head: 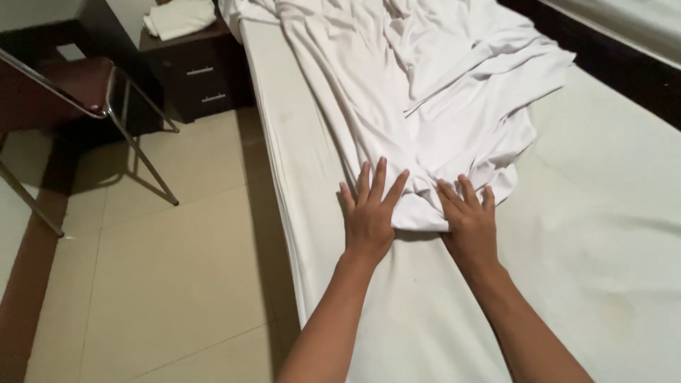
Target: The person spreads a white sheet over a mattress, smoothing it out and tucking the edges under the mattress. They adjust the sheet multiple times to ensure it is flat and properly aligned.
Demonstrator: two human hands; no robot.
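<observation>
Bed [610,234], white mattress cover, fills the right half of the view; its long left edge runs from upper middle down to lower middle, straight drop to the floor.

Tiled floor [170,284], pale tiles, wide open strip along the bed's left side, bare from the bed edge out to the chair.

Loose white sheet [440,92], rumpled, spread down the bed from the far end; its near hem lies bunched under both hands, set in from the bed's left edge, with flat mattress showing to the left, right and near side of it.

Chair [92,92], metal legs, dark red seat, stands on the floor well apart from the bed.

Dark nightstand [198,78] with two drawers, just beside the bed's far left edge (folded white cloth [179,18] on top).

Left hand [369,213]: flat, fingers spread apart, pressing down on the sheet's near hem, gripping nothing.

Right hand [469,223]: also flat, fingers slightly spread, resting on the same hem, just beside the left hand, not touching it.
</observation>
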